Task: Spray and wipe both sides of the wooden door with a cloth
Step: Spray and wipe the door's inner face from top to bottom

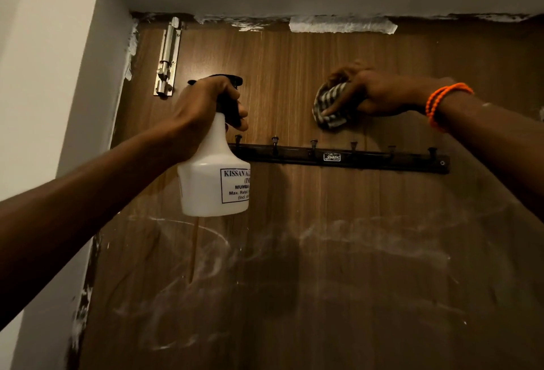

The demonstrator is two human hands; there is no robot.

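The wooden door (309,251) stands shut in its frame, streaked white below the hook rail (368,160). The left hand (206,104) grips an upright white spray bottle (212,175), nozzle toward the door. The right hand (374,92) presses a bunched striped cloth (329,107) against the door above the rail.

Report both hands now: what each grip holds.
Left hand: closed on the neck of the white spray bottle, held up before the wooden door.
Right hand: grip closed on the striped cloth, pressed against the door.
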